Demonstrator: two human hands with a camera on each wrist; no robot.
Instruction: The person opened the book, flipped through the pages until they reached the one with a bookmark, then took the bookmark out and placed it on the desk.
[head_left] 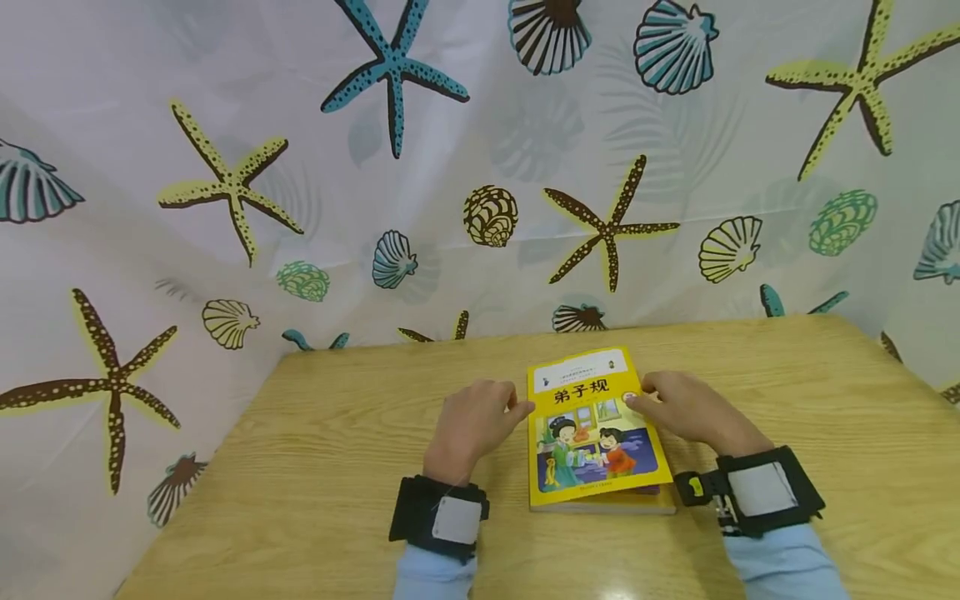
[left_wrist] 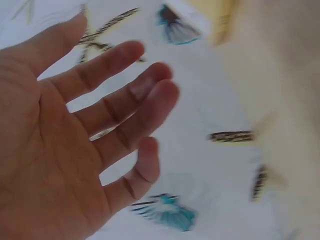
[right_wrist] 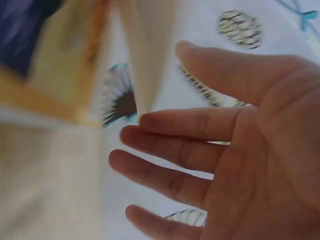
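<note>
A yellow children's book (head_left: pixel 573 417) with Chinese characters and two cartoon figures on its cover lies on the wooden table. Its cover stands slightly lifted at the near right corner, showing the pages (head_left: pixel 600 506) below. On the book's left side is my left hand (head_left: pixel 476 425), with thumb tip close to the cover's edge. The left wrist view shows that hand (left_wrist: pixel 95 110) with spread, slightly bent fingers and an empty palm. My right hand (head_left: pixel 693 408) is at the book's right edge, thumb overlapping the cover. In the right wrist view its fingers (right_wrist: pixel 175 150) are extended, beside the blurred book (right_wrist: pixel 65 60).
The light wooden table (head_left: pixel 360 433) extends around the book on both sides. Behind it hangs a white cloth (head_left: pixel 450 108) printed with starfish and shells. Each wrist wears a black strap (head_left: pixel 442 515) over a light blue sleeve (head_left: pixel 435 575).
</note>
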